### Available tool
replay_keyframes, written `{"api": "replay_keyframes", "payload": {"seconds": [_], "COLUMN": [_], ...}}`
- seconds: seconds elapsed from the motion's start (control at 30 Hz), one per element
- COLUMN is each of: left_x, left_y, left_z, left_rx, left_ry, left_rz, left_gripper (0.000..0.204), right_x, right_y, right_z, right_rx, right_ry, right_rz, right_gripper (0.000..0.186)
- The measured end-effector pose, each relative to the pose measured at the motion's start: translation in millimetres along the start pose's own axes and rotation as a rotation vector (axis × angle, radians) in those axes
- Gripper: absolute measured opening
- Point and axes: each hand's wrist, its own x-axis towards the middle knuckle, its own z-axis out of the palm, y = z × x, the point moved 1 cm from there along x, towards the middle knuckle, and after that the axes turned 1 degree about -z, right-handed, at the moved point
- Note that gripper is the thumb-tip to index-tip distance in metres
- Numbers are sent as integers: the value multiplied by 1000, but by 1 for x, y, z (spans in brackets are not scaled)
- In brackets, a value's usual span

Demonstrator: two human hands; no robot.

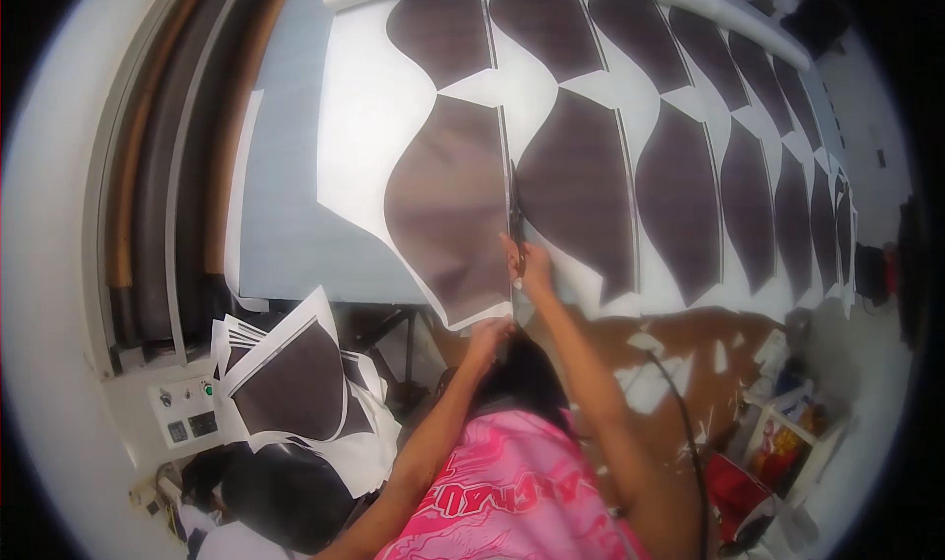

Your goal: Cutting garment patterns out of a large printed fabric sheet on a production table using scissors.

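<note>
Scissors [516,211] stand with blades pointing away from the person, long axis along the white strip between two dark printed panels on the sheet [551,97]. Right hand [530,265] grips the handles, fingers closed. Left hand [489,332] pinches the sheet's near edge, just left of the cut line.

From where I watch, my right hand [530,265] covers the handles of the scissors [515,211], so I cannot tell how wide the blades stand. My left hand [489,332] is blurred at the sheet's [374,97] lower edge; I cannot make out whether its fingers pinch the paper or only touch it. The far dark panels [832,216] shrink into the curved rim, too small to read. The stack of cut pieces [295,383] hides its lower layers. The clutter on the floor [787,432] is indistinct.
</note>
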Motion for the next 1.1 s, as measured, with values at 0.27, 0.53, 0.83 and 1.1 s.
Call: {"api": "replay_keyframes", "payload": {"seconds": [0.27,0.53,0.83,1.1], "left_x": [-2,0,7,16], "left_y": [9,10,7,25], "left_z": [1,7,-1,2], "left_rx": [-23,-21,-29,24], "left_ry": [0,-6,22,35], "left_rz": [-11,-9,-10,-19], "left_gripper": [25,24,26,25], "right_x": [7,52,66,82], "right_y": [-12,-43,-61,-83], "right_z": [2,4,20,17], "right_rx": [14,6,36,20], "right_ry": [0,-29,-28,-13], "right_rz": [78,9,12,-55], "right_gripper": [28,28,31,48]}}
